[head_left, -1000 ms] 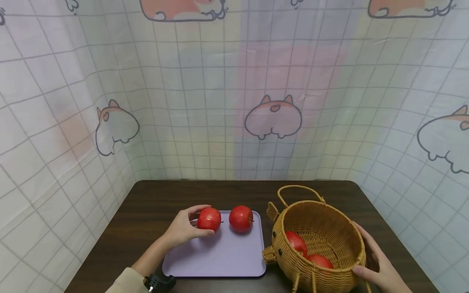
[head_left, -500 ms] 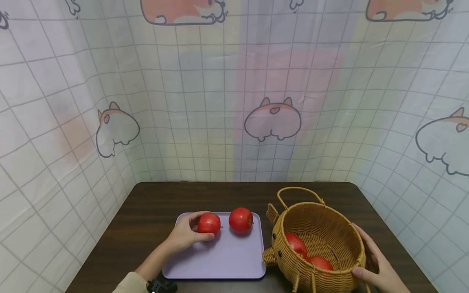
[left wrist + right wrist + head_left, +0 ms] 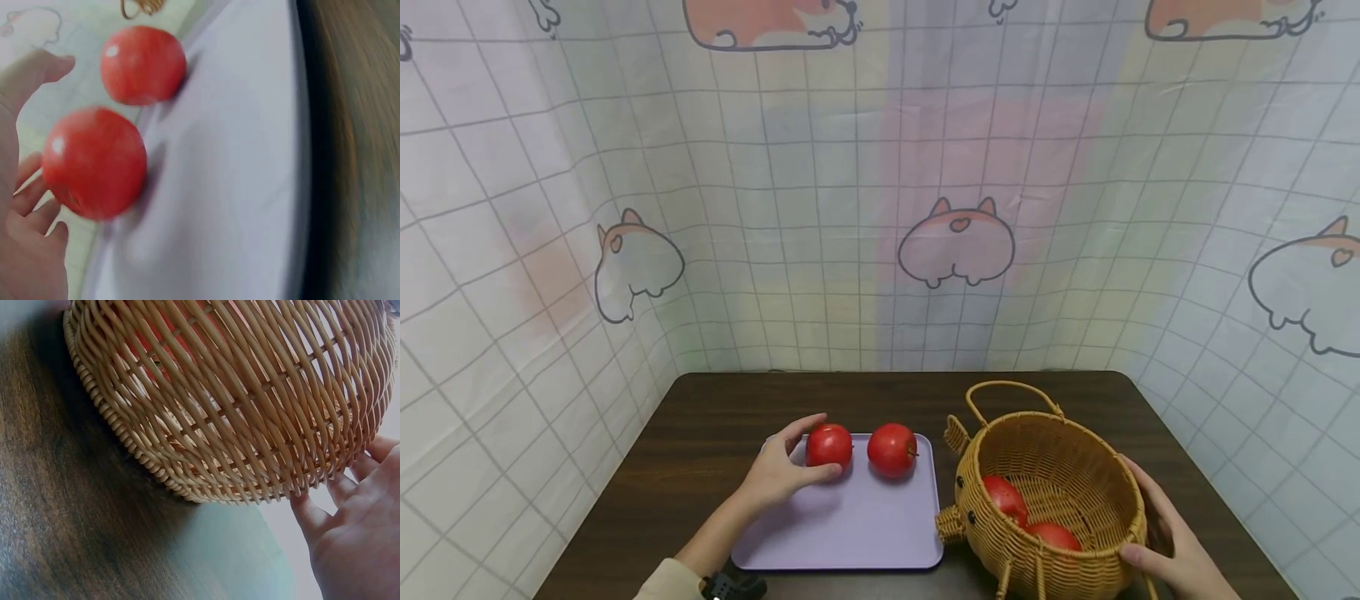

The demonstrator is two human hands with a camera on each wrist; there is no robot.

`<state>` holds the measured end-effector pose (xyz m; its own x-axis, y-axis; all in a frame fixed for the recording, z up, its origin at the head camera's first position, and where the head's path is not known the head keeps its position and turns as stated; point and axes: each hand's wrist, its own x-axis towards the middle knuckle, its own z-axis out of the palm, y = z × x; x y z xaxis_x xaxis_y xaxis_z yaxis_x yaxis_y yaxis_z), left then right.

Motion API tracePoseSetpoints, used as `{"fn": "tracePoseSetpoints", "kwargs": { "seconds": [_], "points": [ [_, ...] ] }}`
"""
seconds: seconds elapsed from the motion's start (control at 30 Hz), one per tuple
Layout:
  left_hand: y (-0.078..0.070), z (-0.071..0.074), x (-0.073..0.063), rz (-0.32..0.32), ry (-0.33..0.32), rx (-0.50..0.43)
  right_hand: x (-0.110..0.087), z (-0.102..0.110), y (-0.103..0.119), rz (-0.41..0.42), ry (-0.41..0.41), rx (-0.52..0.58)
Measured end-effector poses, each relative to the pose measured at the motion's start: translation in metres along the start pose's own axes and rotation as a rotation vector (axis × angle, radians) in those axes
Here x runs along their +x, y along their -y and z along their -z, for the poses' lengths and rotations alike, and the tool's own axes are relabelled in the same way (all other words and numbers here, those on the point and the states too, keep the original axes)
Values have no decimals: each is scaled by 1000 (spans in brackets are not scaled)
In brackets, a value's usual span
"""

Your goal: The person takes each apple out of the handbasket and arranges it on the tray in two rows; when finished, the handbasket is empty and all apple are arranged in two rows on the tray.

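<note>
My left hand (image 3: pixel 782 471) is spread around a red apple (image 3: pixel 830 446) at the back of the lilac tray (image 3: pixel 865 533). In the left wrist view a gap shows between the upper digit and this apple (image 3: pixel 94 164), while several fingers curve loosely behind it. A second red apple (image 3: pixel 892 451) sits to its right on the tray. My right hand (image 3: pixel 1176 546) grips the right side of a wicker basket (image 3: pixel 1060 575), thumb on the rim. Two apples (image 3: pixel 1004 500) lie inside. In the right wrist view the fingertips (image 3: pixel 306 509) press against the basket's woven wall.
The basket has an animal face, a snout (image 3: pixel 950 525) toward the tray and a raised handle (image 3: pixel 1011 383). Everything stands on a dark wooden table (image 3: pixel 730 400). A patterned cloth (image 3: pixel 820 208) encloses its back and sides.
My left hand has lowered the apple slightly, then loosened its fingers from it and lifted a little. The right hand stays on the basket.
</note>
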<state>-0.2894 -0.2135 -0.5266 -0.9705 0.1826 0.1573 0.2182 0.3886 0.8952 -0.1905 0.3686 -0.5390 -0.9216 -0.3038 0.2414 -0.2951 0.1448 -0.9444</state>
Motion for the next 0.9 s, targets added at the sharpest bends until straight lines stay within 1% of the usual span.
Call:
{"fn": "tracePoseSetpoints", "kwargs": {
  "seconds": [0.1, 0.2, 0.3, 0.37, 0.47, 0.57, 0.67, 0.73, 0.83, 0.9],
  "points": [
    [-19, -3, 0, -50, -15, -2, 0, 0, 0, 0, 1, -1],
    [-44, -11, 2, -118, 21, -44, 0, 1, 0, 1, -2, -5],
    [-74, -24, 5, -193, 81, -81, -1, 3, 0, -5, -3, -5],
    [-94, -36, 9, -244, 139, -99, -1, 3, 0, -11, -7, -6],
    [-126, -55, 14, -293, 251, -115, -2, 4, 0, -11, -12, -12],
    [-159, -73, 20, -335, 371, -85, -2, 4, 0, -6, -16, -17],
    [-188, -94, 29, -394, 495, -55, -3, 5, -1, -3, -22, -13],
    [-203, -111, 38, -415, 578, -39, -4, 5, -2, 2, -26, -12],
    [-220, -138, 51, -412, 700, -11, -5, 6, -3, 11, -24, -13],
    [-229, -154, 60, -392, 763, 66, -5, 6, -3, 10, -18, -14]
  ]
}}
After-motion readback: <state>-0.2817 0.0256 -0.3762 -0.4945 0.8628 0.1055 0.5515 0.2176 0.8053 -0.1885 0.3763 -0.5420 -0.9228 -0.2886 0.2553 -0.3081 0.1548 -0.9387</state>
